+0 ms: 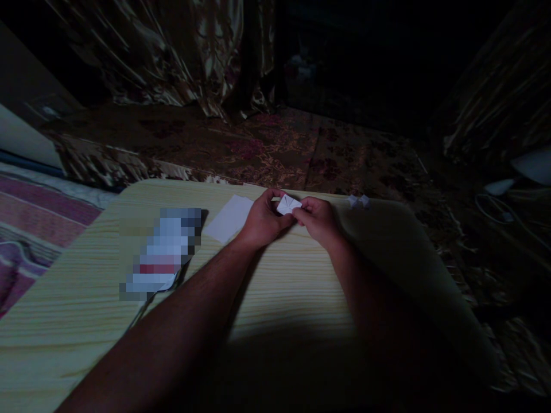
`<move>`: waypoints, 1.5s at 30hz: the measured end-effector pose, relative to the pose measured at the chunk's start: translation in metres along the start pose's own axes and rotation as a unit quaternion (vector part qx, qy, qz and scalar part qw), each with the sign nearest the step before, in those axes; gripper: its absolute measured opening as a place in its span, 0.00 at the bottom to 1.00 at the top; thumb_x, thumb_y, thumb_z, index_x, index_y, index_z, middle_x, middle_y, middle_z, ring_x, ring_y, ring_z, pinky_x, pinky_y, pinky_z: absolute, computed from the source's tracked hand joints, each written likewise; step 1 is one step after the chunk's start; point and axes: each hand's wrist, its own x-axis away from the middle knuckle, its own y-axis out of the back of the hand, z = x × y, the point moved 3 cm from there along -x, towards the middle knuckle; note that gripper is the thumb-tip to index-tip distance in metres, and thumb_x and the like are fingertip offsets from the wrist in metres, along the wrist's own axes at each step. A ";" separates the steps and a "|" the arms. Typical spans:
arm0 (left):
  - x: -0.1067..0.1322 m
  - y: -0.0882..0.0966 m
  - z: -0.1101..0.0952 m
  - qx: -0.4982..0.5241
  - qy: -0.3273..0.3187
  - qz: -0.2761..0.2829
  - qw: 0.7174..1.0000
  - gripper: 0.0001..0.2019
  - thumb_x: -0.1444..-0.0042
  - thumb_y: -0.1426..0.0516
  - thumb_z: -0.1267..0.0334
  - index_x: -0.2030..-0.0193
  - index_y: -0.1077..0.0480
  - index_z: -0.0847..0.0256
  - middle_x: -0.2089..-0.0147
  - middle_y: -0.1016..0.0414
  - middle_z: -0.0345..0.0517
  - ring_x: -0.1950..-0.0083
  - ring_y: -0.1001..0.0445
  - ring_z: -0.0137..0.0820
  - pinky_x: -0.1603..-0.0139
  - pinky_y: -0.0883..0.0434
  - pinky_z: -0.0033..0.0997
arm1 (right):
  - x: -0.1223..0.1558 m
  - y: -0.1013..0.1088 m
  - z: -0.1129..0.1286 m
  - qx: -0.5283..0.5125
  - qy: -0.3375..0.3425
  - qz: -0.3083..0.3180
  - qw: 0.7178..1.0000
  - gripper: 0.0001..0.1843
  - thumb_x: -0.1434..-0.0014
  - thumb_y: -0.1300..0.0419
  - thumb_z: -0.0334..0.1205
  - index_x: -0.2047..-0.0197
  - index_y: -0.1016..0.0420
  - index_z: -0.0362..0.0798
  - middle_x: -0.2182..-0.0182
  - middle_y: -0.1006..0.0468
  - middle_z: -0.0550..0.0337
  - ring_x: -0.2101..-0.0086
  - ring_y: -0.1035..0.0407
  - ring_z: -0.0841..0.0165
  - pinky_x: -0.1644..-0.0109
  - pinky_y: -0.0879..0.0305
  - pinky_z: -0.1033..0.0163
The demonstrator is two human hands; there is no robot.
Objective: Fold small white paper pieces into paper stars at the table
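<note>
A small folded white paper (288,204) with crease lines meeting near its middle is held between both hands over the far part of the table. My left hand (264,221) is closed on its left side, thumb along the lower edge. On the right side, my right hand (317,218) pinches the paper near a corner between thumb and fingers. Beside my left hand lie flat sheets of white paper (228,218). Two small folded paper pieces (359,201) sit at the table's far edge, right of my right hand.
The light wood-grain table (293,281) has a blurred-out device with a cable (166,252) on its left. A patterned cloth-covered ledge (258,140) and shiny curtains (193,51) stand behind. A striped bedcover (38,212) is at left; a white cable (495,209) lies at right.
</note>
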 end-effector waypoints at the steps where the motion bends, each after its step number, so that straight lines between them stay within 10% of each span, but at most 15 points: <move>1: 0.000 0.000 0.000 0.000 -0.002 0.000 1.000 0.25 0.59 0.35 0.66 0.54 0.38 0.61 0.68 0.25 0.40 0.72 0.29 0.24 0.73 0.35 0.21 | 0.000 0.000 -0.001 -0.002 0.002 -0.002 1.000 0.07 0.53 0.40 0.39 0.76 0.33 0.47 0.84 0.34 0.69 0.81 0.45 0.76 0.77 0.51 0.68; 45: 0.001 -0.002 0.002 -0.029 -0.019 0.002 0.999 0.25 0.59 0.33 0.64 0.55 0.37 0.60 0.66 0.25 0.41 0.72 0.30 0.25 0.72 0.35 0.22 | 0.000 0.001 0.001 -0.006 0.001 -0.001 1.000 0.06 0.55 0.39 0.39 0.74 0.29 0.45 0.83 0.35 0.68 0.80 0.44 0.76 0.78 0.52 0.68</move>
